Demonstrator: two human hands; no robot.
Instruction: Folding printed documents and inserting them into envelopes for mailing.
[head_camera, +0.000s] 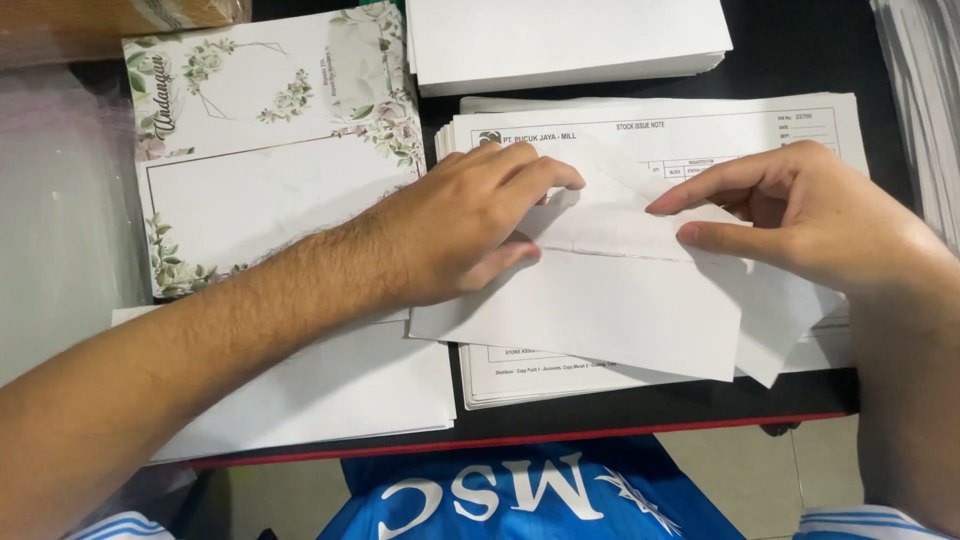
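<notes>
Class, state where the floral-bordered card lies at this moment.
In the head view, the floral-bordered card lies upper left on the dark table, just left of the stack of printed forms and beyond the left hand.

The white envelope (610, 310) under both bare hands was thin matt paper, faintly translucent at its flap. It lay on a stack of printed forms (660, 130), also matt paper. The floral cards (270, 150) looked like smooth card with a slight sheen. Clear plastic sleeves (60, 220) shone glossy beside them on the dark, matt tabletop (800, 50).
</notes>
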